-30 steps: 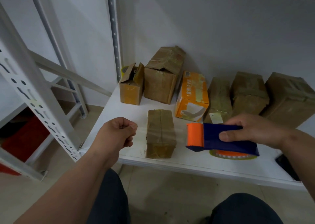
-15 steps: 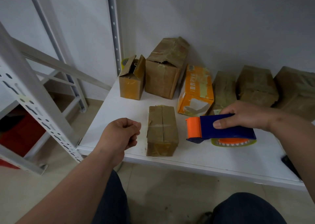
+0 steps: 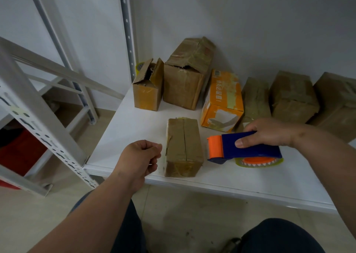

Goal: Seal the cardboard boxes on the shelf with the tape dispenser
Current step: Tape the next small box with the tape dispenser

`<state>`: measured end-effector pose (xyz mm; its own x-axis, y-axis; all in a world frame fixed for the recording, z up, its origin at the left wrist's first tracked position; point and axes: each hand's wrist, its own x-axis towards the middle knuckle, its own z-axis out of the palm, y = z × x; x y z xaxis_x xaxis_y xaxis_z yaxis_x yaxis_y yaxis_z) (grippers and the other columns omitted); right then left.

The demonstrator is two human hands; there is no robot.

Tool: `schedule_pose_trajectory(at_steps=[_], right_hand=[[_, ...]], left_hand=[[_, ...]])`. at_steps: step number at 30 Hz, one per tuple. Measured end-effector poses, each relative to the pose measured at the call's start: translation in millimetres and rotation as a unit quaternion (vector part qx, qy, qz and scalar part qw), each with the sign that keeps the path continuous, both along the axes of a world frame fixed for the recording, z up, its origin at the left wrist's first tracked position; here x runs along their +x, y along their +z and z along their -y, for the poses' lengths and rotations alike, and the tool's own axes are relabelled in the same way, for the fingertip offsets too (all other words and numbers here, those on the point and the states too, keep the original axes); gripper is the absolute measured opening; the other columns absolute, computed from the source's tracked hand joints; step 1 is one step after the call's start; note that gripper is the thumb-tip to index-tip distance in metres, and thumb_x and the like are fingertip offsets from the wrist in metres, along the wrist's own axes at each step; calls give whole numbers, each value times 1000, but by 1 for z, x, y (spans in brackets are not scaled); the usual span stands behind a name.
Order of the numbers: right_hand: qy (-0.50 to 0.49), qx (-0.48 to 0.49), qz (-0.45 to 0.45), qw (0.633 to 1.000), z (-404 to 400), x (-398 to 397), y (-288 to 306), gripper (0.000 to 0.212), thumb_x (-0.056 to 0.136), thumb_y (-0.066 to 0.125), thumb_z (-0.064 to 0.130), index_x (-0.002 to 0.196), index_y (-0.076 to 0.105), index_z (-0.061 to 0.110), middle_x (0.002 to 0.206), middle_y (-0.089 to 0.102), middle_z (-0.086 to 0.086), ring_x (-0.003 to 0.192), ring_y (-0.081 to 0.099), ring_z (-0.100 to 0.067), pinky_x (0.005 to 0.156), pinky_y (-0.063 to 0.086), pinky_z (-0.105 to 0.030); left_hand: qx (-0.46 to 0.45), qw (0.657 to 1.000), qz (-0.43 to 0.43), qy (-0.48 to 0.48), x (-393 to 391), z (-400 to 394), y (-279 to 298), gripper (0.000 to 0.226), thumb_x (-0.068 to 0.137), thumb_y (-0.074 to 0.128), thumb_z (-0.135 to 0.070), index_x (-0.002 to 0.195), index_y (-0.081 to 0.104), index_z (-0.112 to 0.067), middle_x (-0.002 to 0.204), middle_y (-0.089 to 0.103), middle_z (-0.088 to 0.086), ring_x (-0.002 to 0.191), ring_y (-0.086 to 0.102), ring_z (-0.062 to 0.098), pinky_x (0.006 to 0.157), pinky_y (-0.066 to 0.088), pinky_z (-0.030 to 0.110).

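A small brown cardboard box (image 3: 184, 147) lies near the front edge of the white shelf (image 3: 240, 181), its top seam running away from me. My right hand (image 3: 269, 132) grips the blue and orange tape dispenser (image 3: 248, 149) just right of the box, orange roller facing it. My left hand (image 3: 140, 156) is curled just left of the box, thumb and forefinger pinching what looks like the end of clear tape; the strip itself is barely visible.
Along the back wall stand an open small box (image 3: 147, 91), a tall dented box (image 3: 187, 75), an orange printed box (image 3: 222, 100) and three brown boxes (image 3: 292, 96). A tape roll (image 3: 139, 68) sits in the back left corner. Grey perforated shelf uprights (image 3: 38, 118) stand left.
My right hand has carried the dispenser slightly nearer the box and lower. My left hand has kept its curled pinch beside the box. The view has tilted a little.
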<state>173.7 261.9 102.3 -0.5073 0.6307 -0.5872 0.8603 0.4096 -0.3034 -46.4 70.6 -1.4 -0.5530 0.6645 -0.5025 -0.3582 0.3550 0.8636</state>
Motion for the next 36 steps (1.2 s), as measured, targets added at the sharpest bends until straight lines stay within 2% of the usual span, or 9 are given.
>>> schedule_pose_trajectory(at_steps=[7,12,16,19,21,27,29,33,36], right_hand=[[-8,-10,-6,1000,2,-5,-17,38,83,64,51,99,66,17,94,69,-1,82,66,-14,64,48,-22],[-11,-16,-10,1000,3,-3,-21,39,82,65,51,99,66,15,95,70,-4,86,67,-19,76,53,-31],[-13,-15,-16,1000,3,-2,-23,35,82,65,50,94,66,18,94,69,-4,87,67,-20,81,53,-35],[-19,-21,-25,999,5,0,-24,34,81,66,49,93,66,17,94,69,-5,88,66,-21,79,52,-34],[-28,-23,-34,999,6,2,-26,35,82,66,48,96,66,16,95,69,-6,88,66,-20,78,51,-32],[-35,-31,-52,998,7,7,-29,44,82,66,48,103,68,10,99,70,-10,91,67,-24,79,51,-34],[-30,-26,-56,998,6,7,-30,44,83,65,49,103,68,9,99,70,-10,91,67,-24,77,51,-32],[-13,-22,-49,998,6,7,-29,42,83,65,50,103,67,13,96,69,-4,87,66,-18,69,49,-24],[-8,-18,-49,999,4,8,-31,41,83,64,52,101,66,15,96,68,-4,87,65,-17,72,49,-27]], left_hand=[[-30,999,-17,-3,14,-1,-1,14,94,63,-20,94,71,-9,86,68,8,69,54,15,53,50,24],[-51,998,3,-41,11,-3,5,39,96,61,-21,134,54,-21,99,66,7,80,53,18,58,52,28],[-121,975,-123,-137,21,-9,7,29,102,42,-20,127,56,-18,113,61,7,91,58,22,62,54,32],[-150,942,-227,-196,25,-10,-4,36,103,34,-15,136,48,-12,128,56,18,106,60,35,78,55,41],[-165,919,-270,-235,23,-9,-9,37,102,33,-11,136,47,-16,126,57,12,102,58,27,89,53,39],[-18,917,-375,-136,22,3,-12,50,104,37,-24,152,25,-29,153,34,-2,138,35,15,110,32,30],[25,880,-434,-189,25,-1,-2,61,101,35,-44,155,12,-29,161,15,-8,147,15,12,115,19,29],[-62,709,-589,-384,31,-17,1,94,88,32,-74,153,-16,-26,160,-23,-8,145,-26,14,122,-2,41],[-82,682,-611,-394,32,-25,-5,96,87,33,-74,153,-16,-24,161,-21,-6,144,-28,16,119,-7,37]])
